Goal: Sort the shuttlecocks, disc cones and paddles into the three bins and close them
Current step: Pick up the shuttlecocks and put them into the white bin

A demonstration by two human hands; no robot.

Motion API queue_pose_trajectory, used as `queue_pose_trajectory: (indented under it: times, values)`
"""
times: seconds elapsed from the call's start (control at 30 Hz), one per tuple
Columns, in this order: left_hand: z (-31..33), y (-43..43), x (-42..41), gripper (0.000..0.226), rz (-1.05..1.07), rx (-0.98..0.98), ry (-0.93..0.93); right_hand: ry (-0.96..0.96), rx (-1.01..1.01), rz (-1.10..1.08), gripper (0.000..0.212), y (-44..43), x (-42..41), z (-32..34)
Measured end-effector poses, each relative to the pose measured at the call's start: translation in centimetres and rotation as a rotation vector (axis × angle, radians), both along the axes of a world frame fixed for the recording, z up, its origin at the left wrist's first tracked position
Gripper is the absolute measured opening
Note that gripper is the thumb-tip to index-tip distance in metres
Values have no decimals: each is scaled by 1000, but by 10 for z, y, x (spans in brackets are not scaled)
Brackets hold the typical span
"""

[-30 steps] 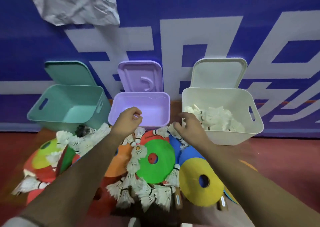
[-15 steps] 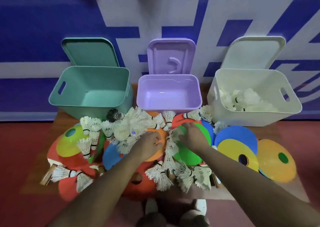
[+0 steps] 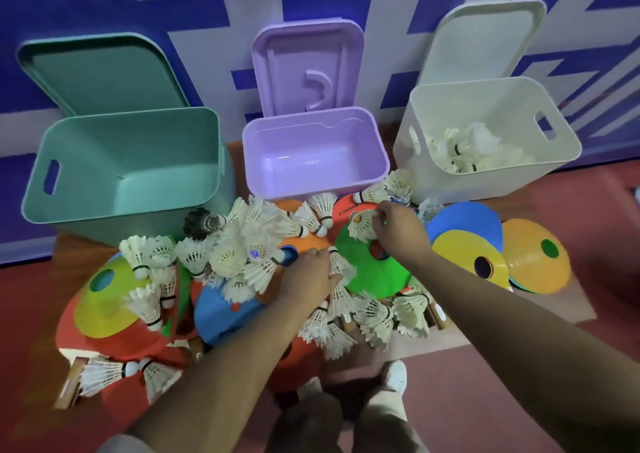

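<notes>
Three open bins stand against the wall: a teal bin (image 3: 131, 134), a purple bin (image 3: 377, 147) and a white bin (image 3: 568, 141) that holds several shuttlecocks (image 3: 474, 147). In front lies a pile of white shuttlecocks (image 3: 242, 244), coloured disc cones and partly buried wooden paddle handles (image 3: 71, 383). My right hand (image 3: 398, 227) pinches a shuttlecock (image 3: 362, 225) above the green disc cone (image 3: 377, 272). My left hand (image 3: 308, 276) rests palm down on the pile, its fingers touching a shuttlecock (image 3: 339, 262).
Three lids lean on the blue-and-white wall behind the bins: teal lid (image 3: 104, 75), purple lid (image 3: 308, 64), white lid (image 3: 485, 40). Yellow cone (image 3: 471, 258) and orange cone (image 3: 535, 255) lie at the right. My shoes (image 3: 394, 376) stand on the red floor below.
The view tilted down and moved closer. My right hand moved up and right and picked a shuttlecock off the green cone. My left hand slid right onto the pile.
</notes>
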State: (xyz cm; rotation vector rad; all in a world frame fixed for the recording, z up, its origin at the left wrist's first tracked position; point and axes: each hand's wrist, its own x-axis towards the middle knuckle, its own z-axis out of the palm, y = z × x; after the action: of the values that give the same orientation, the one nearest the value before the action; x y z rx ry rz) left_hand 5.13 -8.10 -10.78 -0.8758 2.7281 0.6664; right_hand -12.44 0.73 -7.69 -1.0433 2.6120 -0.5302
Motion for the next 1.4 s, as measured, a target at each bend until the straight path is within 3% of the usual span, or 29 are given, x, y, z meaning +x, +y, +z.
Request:
queue_pose_trajectory:
  times: [0.17, 0.3, 0.4, 0.5, 0.63, 0.7, 0.9, 0.97, 1.1, 1.23, 1.4]
  values:
    - [3, -11, -16, 31, 90, -5, 135, 36, -99, -70, 20, 27, -19, 22]
    - [22, -21, -35, 43, 241, 104, 199, -35, -237, -131, 20, 43, -32, 42]
    - [53, -22, -65, 30, 247, 204, 349, -59, -303, -194, 12, 53, -52, 59]
    - [94, -15, -108, 20, 276, 339, 480, -51, -365, -228, 15, 67, -88, 79]
    - [127, 2, -186, 24, 361, 681, 564, -33, -418, -263, 16, 90, -149, 100]
    - [132, 12, -225, 25, 397, 760, 593, -34, -428, -309, 15, 99, -180, 102]
    - [109, 34, -324, 35, 463, 755, 541, -11, -366, -412, 18, 112, -256, 85]
    - [103, 35, -341, 47, 456, 749, 501, -17, -349, -402, 18, 111, -274, 79]
    - [97, 32, -345, 69, 351, 559, 365, -133, -347, -327, 31, 109, -291, 71]
    - [93, 24, -319, 49, 406, 553, 438, -129, -342, -179, 40, 106, -285, 71]
    - [104, 5, -251, 27, 391, 408, 475, -178, -350, 20, 41, 84, -246, 76]
